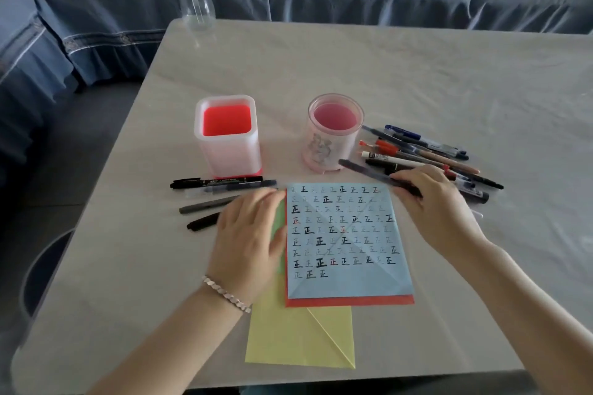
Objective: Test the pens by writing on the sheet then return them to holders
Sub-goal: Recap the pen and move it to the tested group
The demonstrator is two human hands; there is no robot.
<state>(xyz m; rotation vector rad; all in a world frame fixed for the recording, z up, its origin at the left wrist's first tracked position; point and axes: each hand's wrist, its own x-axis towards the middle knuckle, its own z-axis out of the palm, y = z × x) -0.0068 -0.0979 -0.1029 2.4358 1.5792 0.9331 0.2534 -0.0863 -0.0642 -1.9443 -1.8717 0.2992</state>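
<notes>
A light blue sheet (345, 279) covered with rows of written marks lies in front of me on top of a red sheet (349, 301). My right hand (439, 205) is at the sheet's top right corner, fingers closed on a dark pen (369, 171) that points up-left toward the round holder. My left hand (250, 234) rests flat at the sheet's left edge, holding nothing. Behind stand a square white holder with a red inside (227, 135) and a round clear holder with a pink inside (333, 133); neither has pens in it.
Several dark pens (221, 184) lie left of the sheet, in front of the square holder. A pile of several pens (426, 151) lies right of the round holder. Yellow (288, 337) and green paper sit under the stack. A clear bottle (194, 0) stands at the table's far edge.
</notes>
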